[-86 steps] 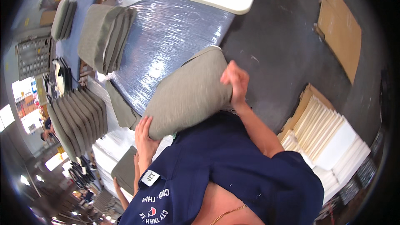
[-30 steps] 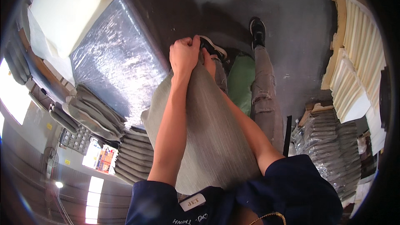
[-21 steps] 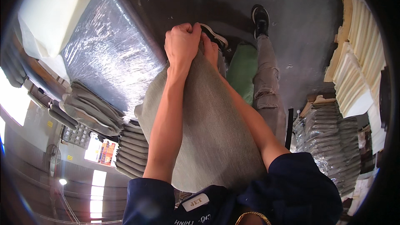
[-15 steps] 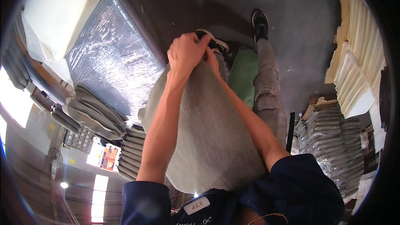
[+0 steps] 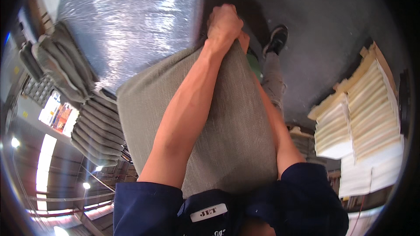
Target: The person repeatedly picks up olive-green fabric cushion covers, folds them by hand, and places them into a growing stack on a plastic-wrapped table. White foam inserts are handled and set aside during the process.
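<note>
A grey-brown fabric cushion (image 5: pixel 236 126) lies under my forearms and reaches from my chest to my hands. At its far corner my left hand (image 5: pixel 225 22) is closed, fingers curled round the cushion's edge. Just beside and partly behind it is my right hand (image 5: pixel 244 41); only a small part shows, and its fingers are hidden. Both arms are stretched out, the left lying across the top of the cushion and the right along its right side.
A plastic-wrapped surface (image 5: pixel 131 22) stands at the far left. Stacked grey cushions (image 5: pixel 98 126) are at the left. Pale foam pieces (image 5: pixel 358 113) are piled at the right. A green item (image 5: pixel 254 64) shows beyond the cushion, near my leg and black shoe (image 5: pixel 277 39) on the dark floor.
My hands and the cushion have swung up and right in view, and the cushion's broad left corner now shows. The view has turned; the pale piece at upper left is mostly out of sight.
</note>
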Demonstrator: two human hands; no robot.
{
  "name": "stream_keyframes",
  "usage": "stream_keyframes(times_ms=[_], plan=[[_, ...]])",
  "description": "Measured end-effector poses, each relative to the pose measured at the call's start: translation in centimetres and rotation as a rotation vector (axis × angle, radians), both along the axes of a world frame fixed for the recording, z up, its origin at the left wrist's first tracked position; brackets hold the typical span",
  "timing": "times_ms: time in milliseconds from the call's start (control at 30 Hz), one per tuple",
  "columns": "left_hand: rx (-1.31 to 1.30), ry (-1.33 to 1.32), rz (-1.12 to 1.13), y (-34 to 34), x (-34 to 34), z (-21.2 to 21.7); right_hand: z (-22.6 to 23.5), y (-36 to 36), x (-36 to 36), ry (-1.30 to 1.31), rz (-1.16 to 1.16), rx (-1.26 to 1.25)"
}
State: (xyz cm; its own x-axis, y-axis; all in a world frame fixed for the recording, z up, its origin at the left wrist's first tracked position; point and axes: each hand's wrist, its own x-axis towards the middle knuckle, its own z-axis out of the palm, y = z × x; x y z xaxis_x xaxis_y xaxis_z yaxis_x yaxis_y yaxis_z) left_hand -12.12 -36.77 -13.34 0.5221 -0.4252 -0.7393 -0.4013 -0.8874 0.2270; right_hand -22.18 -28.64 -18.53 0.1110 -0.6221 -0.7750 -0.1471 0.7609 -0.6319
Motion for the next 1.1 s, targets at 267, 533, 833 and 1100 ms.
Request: stream_keyframes(times_ms=[267, 533, 833, 1100], plan=[[-0.179, 0.0, 0.004, 0.0, 0.8, 0.9, 1.8, -3.5, 2.0, 0.052, -0.099, 0.303], [-0.176, 0.201, 0.347, 0.8, 1.6, -1.9, -2.2, -2.6, 1.6, -0.001, -0.018, 0.026], [-0.309, 0.11, 0.277, 0.9, 0.3, -1.0, -2.3, -1.1, 0.5, -0.041, -0.111, 0.059], [-0.327, 0.317, 0.588, -0.2, 0.5, -1.2, -0.8, -3.4, 1.3, -0.141, -0.203, 0.029]])
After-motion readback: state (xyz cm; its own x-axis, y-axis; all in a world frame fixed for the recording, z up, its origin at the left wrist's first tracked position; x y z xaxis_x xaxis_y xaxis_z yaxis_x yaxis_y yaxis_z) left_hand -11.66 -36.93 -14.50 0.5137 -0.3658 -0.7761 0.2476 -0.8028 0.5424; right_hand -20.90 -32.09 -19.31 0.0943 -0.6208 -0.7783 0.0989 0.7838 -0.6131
